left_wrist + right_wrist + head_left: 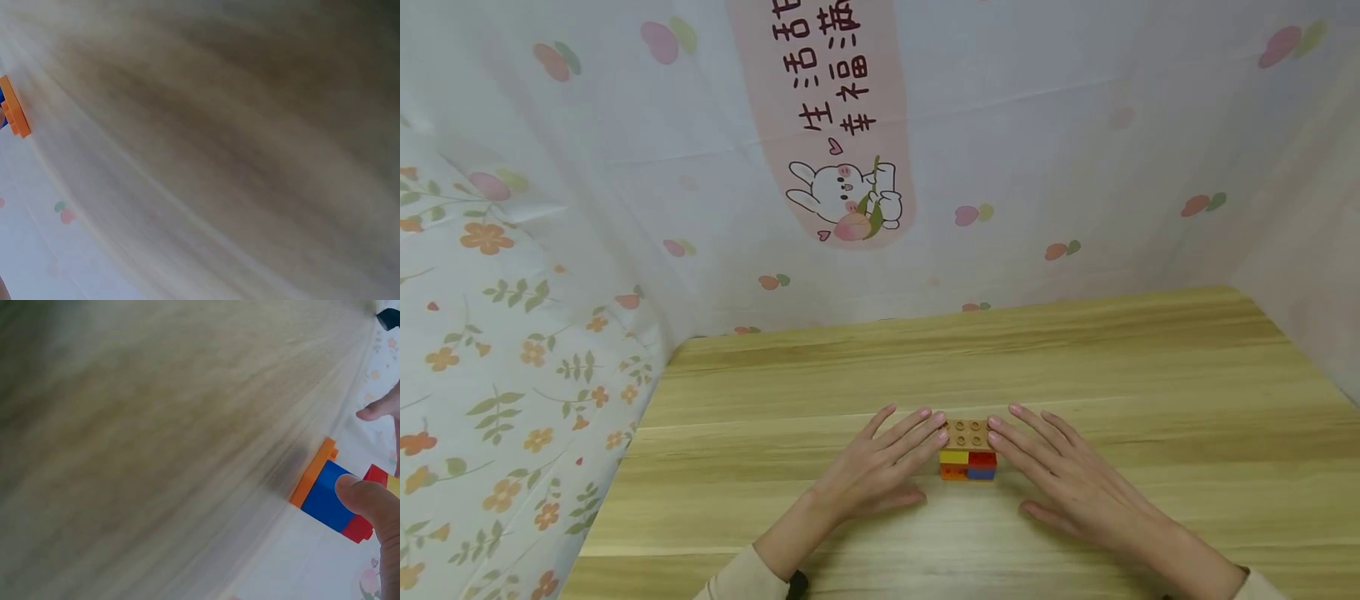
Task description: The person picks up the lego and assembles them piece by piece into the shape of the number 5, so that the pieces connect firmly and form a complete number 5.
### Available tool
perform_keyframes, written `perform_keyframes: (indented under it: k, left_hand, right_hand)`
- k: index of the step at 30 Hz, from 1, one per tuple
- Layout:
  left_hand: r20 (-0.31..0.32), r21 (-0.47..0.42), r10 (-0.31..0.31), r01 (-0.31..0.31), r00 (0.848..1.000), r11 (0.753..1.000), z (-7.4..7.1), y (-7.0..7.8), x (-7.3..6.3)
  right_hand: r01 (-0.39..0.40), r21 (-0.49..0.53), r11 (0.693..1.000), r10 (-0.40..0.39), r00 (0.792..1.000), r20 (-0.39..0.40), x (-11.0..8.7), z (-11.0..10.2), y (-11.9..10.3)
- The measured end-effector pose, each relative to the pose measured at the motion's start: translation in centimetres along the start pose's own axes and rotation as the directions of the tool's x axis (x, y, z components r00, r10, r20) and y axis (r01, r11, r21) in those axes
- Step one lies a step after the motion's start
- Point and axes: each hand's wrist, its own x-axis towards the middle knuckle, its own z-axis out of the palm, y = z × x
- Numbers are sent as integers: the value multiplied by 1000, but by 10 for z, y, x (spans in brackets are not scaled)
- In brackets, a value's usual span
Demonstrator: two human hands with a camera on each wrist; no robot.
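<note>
A small block of toy building bricks (967,458) stands on the wooden table, with a tan studded brick (967,433) on top. Under that show a yellow brick (954,457) and a red brick (982,458), then orange and a blue brick (981,474) at the bottom. My left hand (880,467) lies along its left side, straight fingertips at the top brick's edge. From the other side my right hand (1067,479) mirrors it, fingers extended to the right edge. Both thumbs stick out away from the bricks. In the right wrist view a digit overlaps the blue brick (328,494).
The wood-grained table (775,383) spreads around the bricks. Behind it hangs a white curtain (1037,167) printed with fruit, a rabbit and lettering. A flower-patterned cloth (512,375) hangs at the left.
</note>
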Motion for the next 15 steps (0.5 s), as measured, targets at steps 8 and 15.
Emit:
perform_keyframes:
  k: [8,15]
  left_hand:
    - [-40,-7,-19,19,999,1000,2,1,1]
    - [-44,-46,-42,40,998,998,3,1,2]
  right_hand:
    - [5,35,999,-4,1000,-26,1,4,2]
    - [17,66,998,-14,999,-53,1,8,3]
